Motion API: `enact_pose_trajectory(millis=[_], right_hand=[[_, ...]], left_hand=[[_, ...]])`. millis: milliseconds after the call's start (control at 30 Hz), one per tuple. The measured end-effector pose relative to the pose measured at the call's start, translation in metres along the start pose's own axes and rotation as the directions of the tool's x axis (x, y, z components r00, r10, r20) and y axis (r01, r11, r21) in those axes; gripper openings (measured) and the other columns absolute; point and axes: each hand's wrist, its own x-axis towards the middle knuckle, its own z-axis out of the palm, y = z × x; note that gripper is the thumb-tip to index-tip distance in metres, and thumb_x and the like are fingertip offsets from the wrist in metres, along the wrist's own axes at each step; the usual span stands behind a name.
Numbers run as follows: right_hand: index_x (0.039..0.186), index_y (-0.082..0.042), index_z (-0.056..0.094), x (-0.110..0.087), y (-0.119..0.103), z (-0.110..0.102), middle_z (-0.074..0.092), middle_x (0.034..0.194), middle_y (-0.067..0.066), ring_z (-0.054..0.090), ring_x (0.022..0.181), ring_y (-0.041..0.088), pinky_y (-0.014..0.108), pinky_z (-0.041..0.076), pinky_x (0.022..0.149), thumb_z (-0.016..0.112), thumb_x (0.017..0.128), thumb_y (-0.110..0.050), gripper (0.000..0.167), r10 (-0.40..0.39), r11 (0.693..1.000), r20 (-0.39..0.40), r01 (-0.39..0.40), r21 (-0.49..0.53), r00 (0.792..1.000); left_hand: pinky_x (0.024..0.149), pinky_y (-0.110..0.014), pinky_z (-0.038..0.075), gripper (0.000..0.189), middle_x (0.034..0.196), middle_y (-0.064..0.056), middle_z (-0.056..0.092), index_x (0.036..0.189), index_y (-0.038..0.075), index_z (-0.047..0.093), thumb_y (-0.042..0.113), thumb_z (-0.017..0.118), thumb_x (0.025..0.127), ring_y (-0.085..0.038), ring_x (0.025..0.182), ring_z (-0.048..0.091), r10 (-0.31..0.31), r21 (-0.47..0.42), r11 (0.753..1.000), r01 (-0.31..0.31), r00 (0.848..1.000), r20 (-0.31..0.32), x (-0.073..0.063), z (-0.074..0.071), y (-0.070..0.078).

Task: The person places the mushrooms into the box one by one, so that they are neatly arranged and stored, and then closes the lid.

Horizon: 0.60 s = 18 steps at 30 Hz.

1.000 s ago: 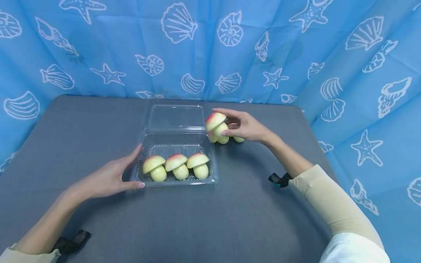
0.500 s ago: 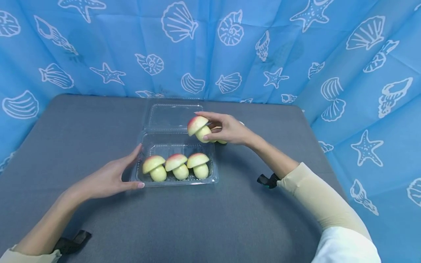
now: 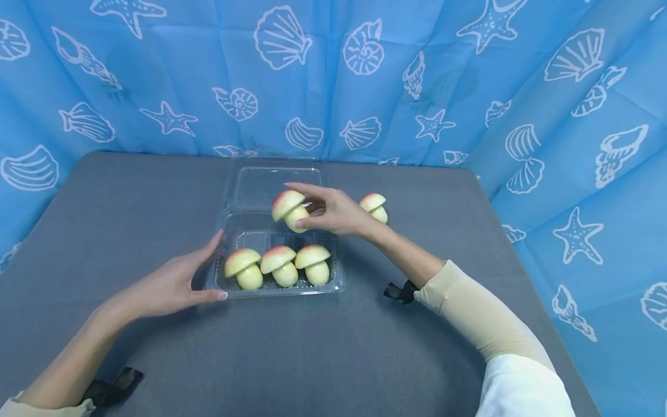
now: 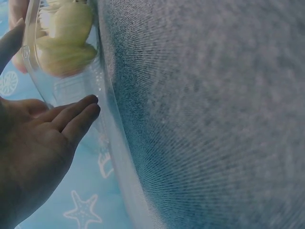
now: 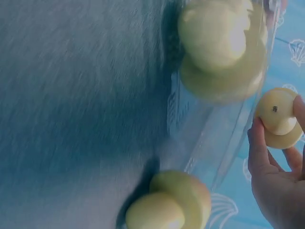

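Between thumb and fingers, my right hand [image 3: 339, 213] pinches a pale yellow toy mushroom [image 3: 288, 207] with a pink-tinged cap, tilted above the back part of a clear plastic clamshell box [image 3: 276, 292]. The right wrist view shows the underside of this held mushroom [image 5: 274, 112], with a small dark mark on it. Three similar mushrooms [image 3: 279, 266] lie in a row along the box's front. My left hand [image 3: 174, 284] spans the box's left end, thumb at the front corner and fingers toward the back; in the left wrist view its straight fingers [image 4: 78, 119] touch the clear wall.
The box's transparent lid [image 3: 276, 182] is folded back flat behind it. Another mushroom [image 3: 373, 205] rests on the grey tabletop [image 3: 312, 353] to the right, partly behind the right hand. A blue seashell-print curtain [image 3: 333, 87] hangs along the back and right.
My right hand has carried the gripped mushroom leftward from beside the box to over its back part. One mushroom on the table has come into view. The left hand has stayed in place.
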Motion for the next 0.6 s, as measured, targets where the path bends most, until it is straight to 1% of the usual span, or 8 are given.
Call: enact_pose_trajectory(millis=[167, 333, 400, 600], right_hand=[[0.15, -0.016, 0.046, 0.005, -0.001, 0.011, 0.054, 0.144, 0.003, 0.063, 0.115, 0.017, 0.026, 0.053, 0.094, 0.077, 0.089, -0.016, 0.068, 0.015, 1.0, 0.03, -0.015, 0.025, 0.999], [0.149, -0.023, 0.048, 0.007, -0.002, 0.019, 0.051, 0.146, 0.0, 0.065, 0.113, 0.015, 0.027, 0.054, 0.092, 0.077, 0.089, -0.023, 0.067, 0.052, 0.997, 0.055, -0.054, 0.051, 0.997], [0.15, -0.027, 0.047, 0.008, -0.002, 0.022, 0.052, 0.146, 0.0, 0.065, 0.112, 0.014, 0.027, 0.055, 0.091, 0.077, 0.089, -0.026, 0.069, 0.069, 0.996, 0.056, -0.072, 0.053, 0.996], [0.151, -0.029, 0.045, 0.015, -0.004, 0.027, 0.051, 0.147, 0.003, 0.066, 0.111, 0.011, 0.026, 0.055, 0.089, 0.078, 0.088, -0.028, 0.071, 0.094, 0.995, 0.027, -0.095, 0.033, 0.995]], left_hand=[[0.112, -0.065, 0.027, 0.114, 0.164, -0.019, 0.013, 0.16, 0.013, -0.003, 0.052, 0.073, 0.086, -0.046, 0.145, 0.024, -0.004, -0.006, 1.0, 0.004, 1.0, -0.003, 0.0, 0.001, 0.001], [0.111, -0.065, 0.027, 0.113, 0.164, -0.02, 0.014, 0.16, 0.013, -0.002, 0.051, 0.074, 0.086, -0.046, 0.144, 0.024, 0.0, -0.008, 1.0, 0.0, 1.0, -0.006, -0.001, 0.001, 0.0], [0.111, -0.066, 0.027, 0.113, 0.163, -0.02, 0.014, 0.16, 0.013, -0.003, 0.051, 0.074, 0.086, -0.047, 0.144, 0.024, -0.003, -0.005, 1.0, 0.003, 1.0, -0.005, -0.002, 0.0, 0.0], [0.11, -0.067, 0.027, 0.113, 0.163, -0.022, 0.013, 0.16, 0.014, -0.004, 0.053, 0.072, 0.086, -0.049, 0.143, 0.024, -0.003, -0.008, 1.0, 0.003, 1.0, 0.001, -0.001, -0.002, 0.0]])
